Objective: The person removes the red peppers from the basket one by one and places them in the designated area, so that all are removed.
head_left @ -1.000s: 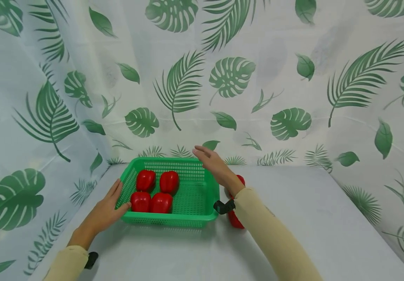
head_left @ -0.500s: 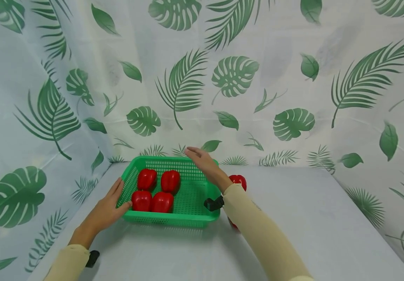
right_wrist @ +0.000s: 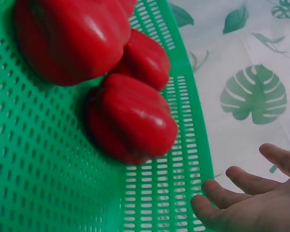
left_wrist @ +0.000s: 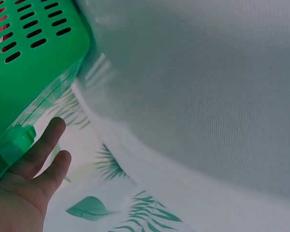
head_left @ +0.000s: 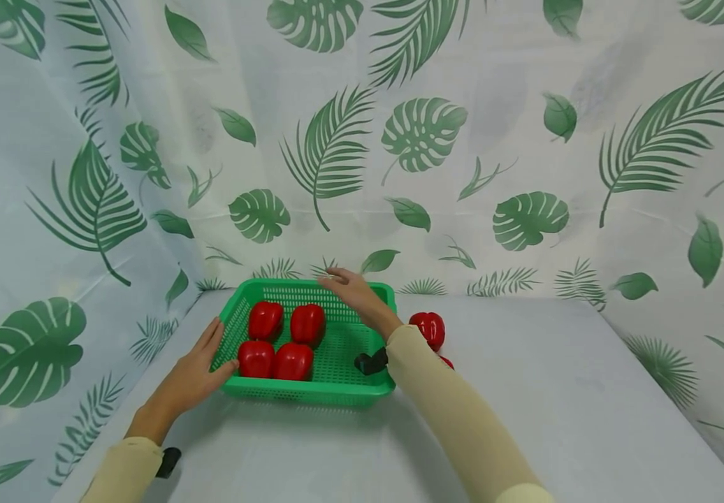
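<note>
While upright, basket (head_left: 335, 353) lengthwise left-right

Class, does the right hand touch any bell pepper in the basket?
Apart: the right wrist view shows basket wall between the right hand and nearest bell pepper.

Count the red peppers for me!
6: four peppers at the left of the basket, one pepper on the table right of it, another peeking past the right sleeve, which may hide more.

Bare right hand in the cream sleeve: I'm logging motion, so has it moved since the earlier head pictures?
Yes. In the head view, the right hand has shifted left against the pointed green leaf print on the white backdrop.
</note>
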Demonstrator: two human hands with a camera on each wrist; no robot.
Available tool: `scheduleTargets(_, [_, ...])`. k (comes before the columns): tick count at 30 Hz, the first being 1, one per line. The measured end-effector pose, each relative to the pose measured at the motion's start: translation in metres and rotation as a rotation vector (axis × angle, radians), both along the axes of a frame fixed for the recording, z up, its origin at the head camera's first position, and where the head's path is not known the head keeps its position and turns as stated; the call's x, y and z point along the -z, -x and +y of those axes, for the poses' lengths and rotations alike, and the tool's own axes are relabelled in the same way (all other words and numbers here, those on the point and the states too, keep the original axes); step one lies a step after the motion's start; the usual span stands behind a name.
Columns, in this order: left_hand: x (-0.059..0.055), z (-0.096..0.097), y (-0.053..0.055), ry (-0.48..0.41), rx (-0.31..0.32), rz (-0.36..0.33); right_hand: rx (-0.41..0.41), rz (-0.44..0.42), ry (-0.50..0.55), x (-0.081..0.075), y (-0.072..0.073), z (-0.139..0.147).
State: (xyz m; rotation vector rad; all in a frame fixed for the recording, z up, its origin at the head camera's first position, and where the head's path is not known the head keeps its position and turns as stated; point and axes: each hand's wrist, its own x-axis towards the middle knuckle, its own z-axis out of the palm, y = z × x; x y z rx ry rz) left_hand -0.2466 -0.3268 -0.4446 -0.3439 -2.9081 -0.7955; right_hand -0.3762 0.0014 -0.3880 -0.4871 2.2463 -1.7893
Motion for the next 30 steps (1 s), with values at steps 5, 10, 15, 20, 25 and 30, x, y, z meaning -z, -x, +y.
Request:
scheduleTargets(5, [0.001,0.000,0.001,-0.014,0.000,-0.006,-0.020,-0.009,-0.009,0.004,0.003,-0.008])
scheduleTargets(10, [0.003,0.001,0.002,-0.012,-0.004,-0.003,-0.033,-0.025,-0.036,0.012,0.007,-0.013])
scheduleTargets(15, [0.001,0.003,0.001,-0.017,-0.006,-0.001,-0.025,-0.036,-0.057,0.016,0.009,-0.017])
scheduleTargets(20, [-0.003,0.003,0.002,-0.017,-0.004,0.002,-0.020,-0.054,-0.101,0.019,0.014,-0.021])
scheduleTargets(25, [-0.001,0.002,0.003,-0.013,-0.004,0.002,-0.042,-0.056,-0.125,0.026,0.013,-0.022])
scheduleTargets(30, [-0.002,0.000,0.002,-0.010,-0.011,0.001,-0.049,-0.048,-0.163,0.032,0.013,-0.026])
